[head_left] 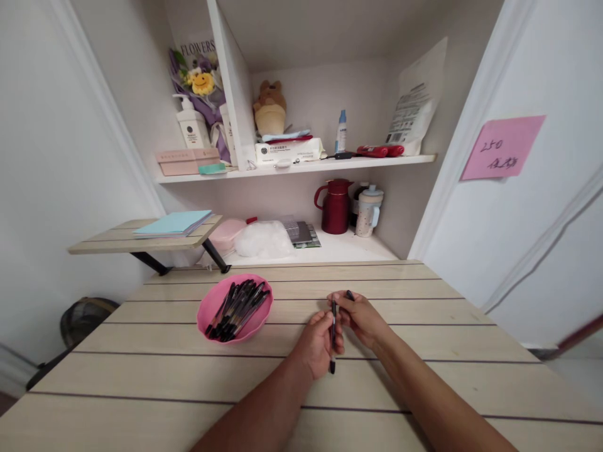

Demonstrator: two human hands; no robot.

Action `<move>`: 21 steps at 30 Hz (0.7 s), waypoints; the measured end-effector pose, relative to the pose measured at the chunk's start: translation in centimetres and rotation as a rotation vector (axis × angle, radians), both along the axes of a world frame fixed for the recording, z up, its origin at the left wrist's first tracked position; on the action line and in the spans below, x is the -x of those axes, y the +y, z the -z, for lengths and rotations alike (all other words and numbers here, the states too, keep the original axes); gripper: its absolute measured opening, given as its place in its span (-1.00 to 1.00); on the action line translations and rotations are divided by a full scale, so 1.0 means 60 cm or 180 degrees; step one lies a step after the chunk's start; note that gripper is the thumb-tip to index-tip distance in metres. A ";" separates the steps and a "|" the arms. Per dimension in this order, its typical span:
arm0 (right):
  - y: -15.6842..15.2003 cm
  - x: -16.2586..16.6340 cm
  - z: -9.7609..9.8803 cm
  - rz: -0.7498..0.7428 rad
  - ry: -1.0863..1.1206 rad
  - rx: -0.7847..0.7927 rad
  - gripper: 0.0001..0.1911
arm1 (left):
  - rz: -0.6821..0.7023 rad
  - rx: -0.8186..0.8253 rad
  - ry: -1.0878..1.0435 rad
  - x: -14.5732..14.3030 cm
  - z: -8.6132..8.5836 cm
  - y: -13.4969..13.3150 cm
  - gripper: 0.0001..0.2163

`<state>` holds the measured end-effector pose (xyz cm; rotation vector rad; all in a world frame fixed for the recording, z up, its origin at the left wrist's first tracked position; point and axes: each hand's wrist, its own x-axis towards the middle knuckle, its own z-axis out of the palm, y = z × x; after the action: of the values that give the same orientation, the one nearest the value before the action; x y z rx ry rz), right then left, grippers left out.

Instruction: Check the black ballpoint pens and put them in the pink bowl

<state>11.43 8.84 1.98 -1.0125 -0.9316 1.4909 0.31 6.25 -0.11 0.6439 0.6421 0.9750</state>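
Note:
Over the wooden tabletop, my left hand [321, 346] is closed around a black pen [333, 336], which points away from me with its dark rear end toward me. Close beside it on the right, my right hand [362, 319] is closed in a pinch on a small black piece that looks like a pen cap [349, 295]. Its fingertips are right by the pen's far end; whether they touch it I cannot tell. Left of both hands sits a pink bowl [203, 307] with a wavy rim, holding a pile of several black pens [238, 309].
A small raised shelf [106, 237] with light blue paper [174, 223] stands at the back left. Behind the tabletop [396, 383], a white cubby holds a red jug [336, 207], a tumbler [369, 212] and a white plastic bag [264, 240]. A pink note [504, 147] hangs on the right wall.

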 end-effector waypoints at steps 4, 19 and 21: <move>0.005 -0.003 0.000 0.0079 0.0479 0.0057 -0.72 | 0.0079 0.0018 0.0033 0.002 -0.001 0.000 -0.77; -0.015 0.002 0.006 0.0270 -0.1893 -0.0965 -0.82 | -0.0568 0.0124 -0.1175 0.003 0.016 0.026 -0.86; -0.028 0.009 0.013 0.0380 -0.2297 -0.1300 -0.89 | -0.0582 0.0156 -0.1167 0.003 0.017 0.027 -0.87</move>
<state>10.89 7.18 1.22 -1.2857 -1.5721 0.7700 0.13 7.85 -1.16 0.3527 0.4017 1.2081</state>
